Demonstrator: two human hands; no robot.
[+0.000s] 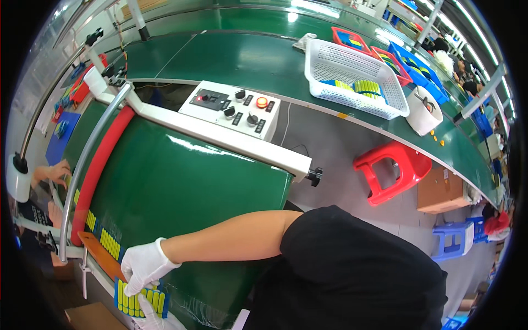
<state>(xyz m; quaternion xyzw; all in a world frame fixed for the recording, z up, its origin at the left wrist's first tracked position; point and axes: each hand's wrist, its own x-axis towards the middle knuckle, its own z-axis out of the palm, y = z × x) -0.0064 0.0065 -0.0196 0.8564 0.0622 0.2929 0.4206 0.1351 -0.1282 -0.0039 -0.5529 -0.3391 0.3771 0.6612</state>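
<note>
My left hand point(144, 265), in a white glove, reaches far out to the left and lies on a blue tray point(118, 300) filled with several yellow-green cylindrical cells point(157, 301). My gloved right hand point(149, 314) shows only partly at the bottom edge, under and against the same tray, with one finger up over the cells. The tray sits at the near end of a green conveyor belt point(181, 181). Just above my left hand lie an orange board point(98, 252) and rows of more yellow cells point(109, 242).
A red padded rail point(102, 159) and a grey metal bar point(82, 165) edge the belt. Beyond are a white control panel point(231, 107), a white basket point(324, 60), a white bucket point(423, 113), a red stool point(393, 170), a blue stool point(451, 239) and a cardboard box point(443, 190). Another person's hand point(55, 173) works at the left.
</note>
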